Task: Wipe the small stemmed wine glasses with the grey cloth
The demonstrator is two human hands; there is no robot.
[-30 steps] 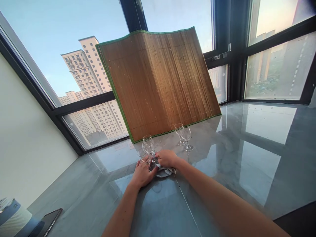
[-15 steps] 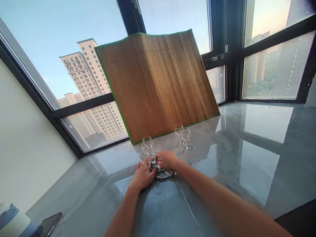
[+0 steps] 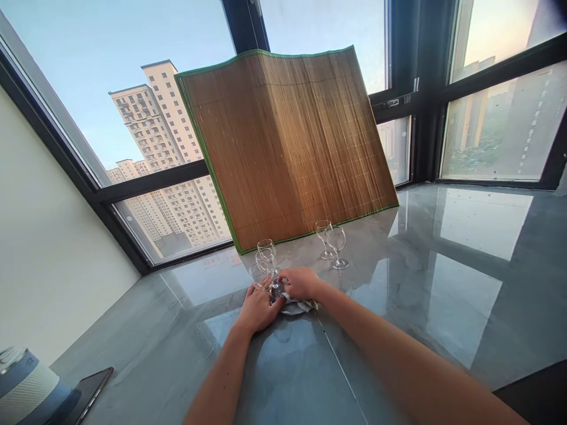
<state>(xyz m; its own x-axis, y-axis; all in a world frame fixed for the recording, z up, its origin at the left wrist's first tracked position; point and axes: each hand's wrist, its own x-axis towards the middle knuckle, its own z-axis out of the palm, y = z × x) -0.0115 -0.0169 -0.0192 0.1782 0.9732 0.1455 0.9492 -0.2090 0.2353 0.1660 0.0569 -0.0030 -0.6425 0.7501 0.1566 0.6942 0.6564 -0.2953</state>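
Wineglasses (image 3: 266, 257) stand at twelve o'clock from the left hand (image 3: 258, 310), perhaps for steadying; right hand (image 3: 300, 283) curls over cloth (image 3: 305, 306); both grips unclear.

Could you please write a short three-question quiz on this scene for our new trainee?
1. Multiple choice: how many stemmed glasses stand together to the right of the right hand?
A) one
B) two
C) five

2. True or false: in the picture, the phone lies to the left of the left hand.

3. Fill in the gap: a crumpled, pale ____ shows just below the right hand in the picture.

Key: 1. B; 2. True; 3. cloth.
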